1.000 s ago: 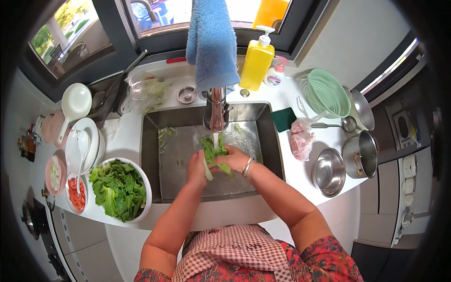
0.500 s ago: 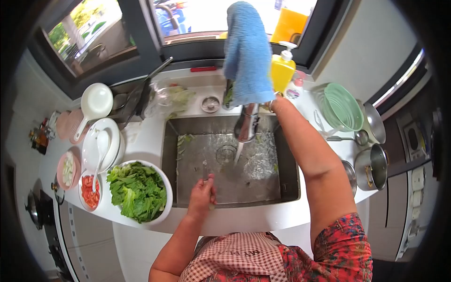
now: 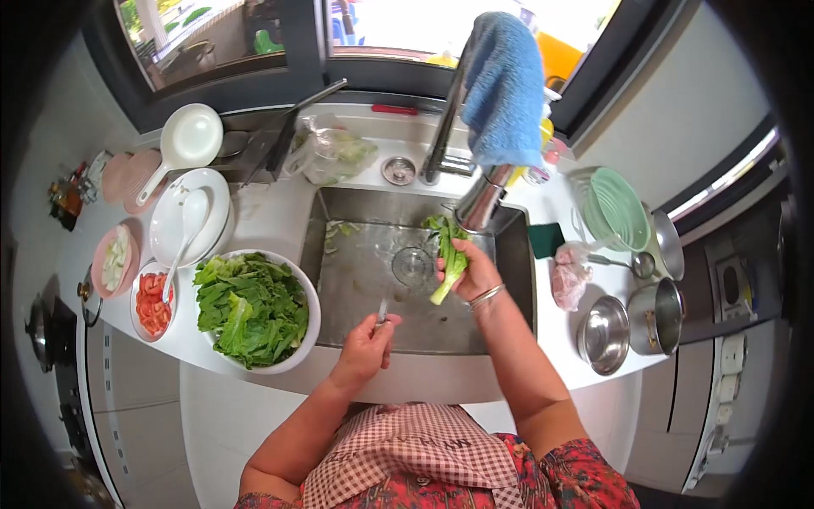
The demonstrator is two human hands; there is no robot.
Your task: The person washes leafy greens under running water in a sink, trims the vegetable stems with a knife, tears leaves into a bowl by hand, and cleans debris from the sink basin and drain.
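Over the sink [image 3: 390, 338], my right hand [image 3: 476, 273] holds a small green leafy vegetable [image 3: 449, 263], its pale stem pointing down and its leaves up, just below the faucet head [image 3: 482, 199]. My left hand [image 3: 365, 346] is closed around a small knife [image 3: 382, 311] near the sink's front edge, the blade upright. No water stream shows. A white bowl [image 3: 312, 327] heaped with cut green leaves [image 3: 246, 310] stands left of the sink. A few leaf scraps [image 3: 342, 229] lie in the sink's back left corner.
A blue cloth [image 3: 506, 93] hangs over the faucet. Left are tomato pieces [image 3: 153, 305], white plates [image 3: 222, 212] and a white pan [image 3: 192, 136]. A plastic bag [image 3: 326, 153] lies behind the sink. Right are a green basket [image 3: 615, 208], bagged pink food [image 3: 570, 276], a metal bowl [image 3: 604, 335] and a pot [image 3: 657, 318].
My right hand has come from behind the faucet to over the sink and now shows the leafy vegetable. The water stream has stopped. The view has shifted.
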